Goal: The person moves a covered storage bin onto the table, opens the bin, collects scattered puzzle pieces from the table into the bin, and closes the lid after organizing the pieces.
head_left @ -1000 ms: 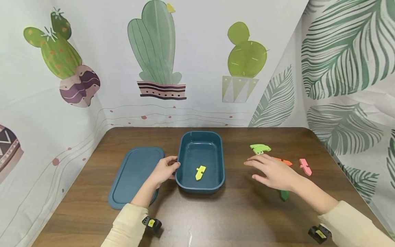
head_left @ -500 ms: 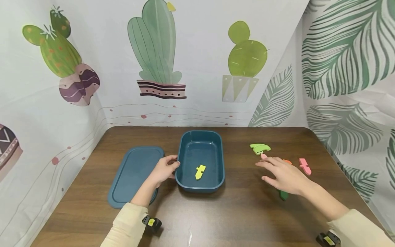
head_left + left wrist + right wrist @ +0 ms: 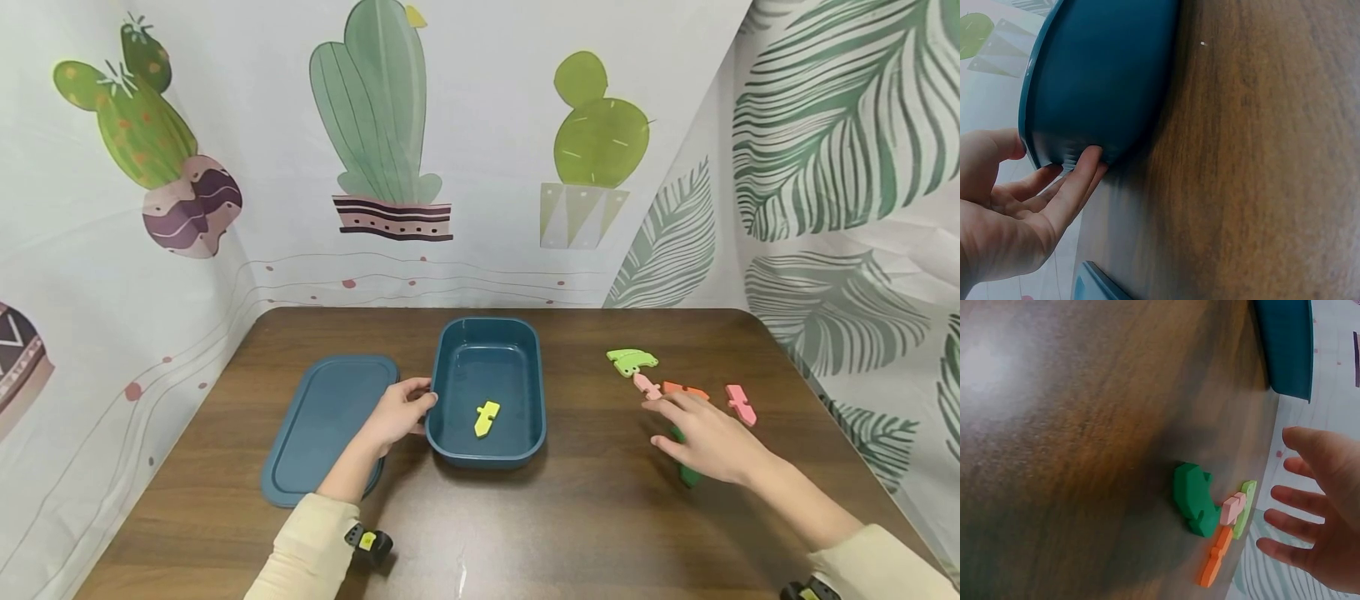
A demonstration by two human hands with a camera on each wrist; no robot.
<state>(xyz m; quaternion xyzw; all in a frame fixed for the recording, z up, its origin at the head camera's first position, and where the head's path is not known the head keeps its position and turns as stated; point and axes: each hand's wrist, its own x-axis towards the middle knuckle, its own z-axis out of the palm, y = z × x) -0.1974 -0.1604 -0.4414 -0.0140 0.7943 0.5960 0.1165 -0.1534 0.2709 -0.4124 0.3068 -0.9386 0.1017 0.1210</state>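
My left hand [image 3: 400,414] holds the left side of a dark blue box [image 3: 487,459]. Thumb at the rim and fingers against the outer wall show in the left wrist view. One yellow puzzle piece [image 3: 487,419] lies inside the box. My right hand [image 3: 708,437] hovers over the table's right side with spread fingers and nothing in them. Under it lies a green piece [image 3: 1192,494], partly hidden in the head view. Just beyond are a light pink piece [image 3: 647,387], an orange piece [image 3: 686,390] and a light green piece with eyes [image 3: 632,361].
A flat blue lid [image 3: 322,425] lies left of the box, partly behind the left forearm. A darker pink piece [image 3: 741,405] rests near the right edge of the brown wooden table [image 3: 555,517]. A printed cactus cloth [image 3: 487,150] hangs behind the table.
My right hand has moved right and toward me, uncovering the light pink and orange pieces. The left hand and the box have stayed in place.
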